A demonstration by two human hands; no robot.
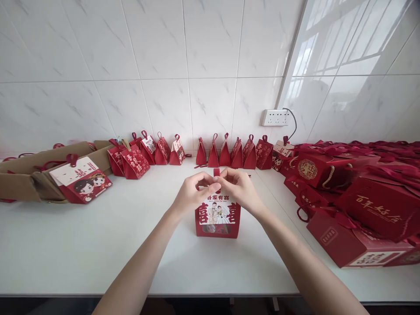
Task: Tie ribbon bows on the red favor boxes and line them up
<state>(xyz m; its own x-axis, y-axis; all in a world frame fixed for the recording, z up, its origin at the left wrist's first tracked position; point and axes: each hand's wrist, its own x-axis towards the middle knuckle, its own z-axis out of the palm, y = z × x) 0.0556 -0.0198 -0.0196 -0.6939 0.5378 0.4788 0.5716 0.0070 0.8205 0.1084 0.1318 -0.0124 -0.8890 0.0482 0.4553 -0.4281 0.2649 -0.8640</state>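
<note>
A small red gift box with a cartoon couple on a white panel stands upright on the white table, in the middle. My left hand and my right hand meet over its top. Both are closed, fingertips pinching the box's top flaps and the small red loop that sticks up between them.
A row of small red gift boxes lines the tiled wall. Flat brown and red bags lie at the left. A heap of larger red boxes with ribbons fills the right side. A wall socket sits above them.
</note>
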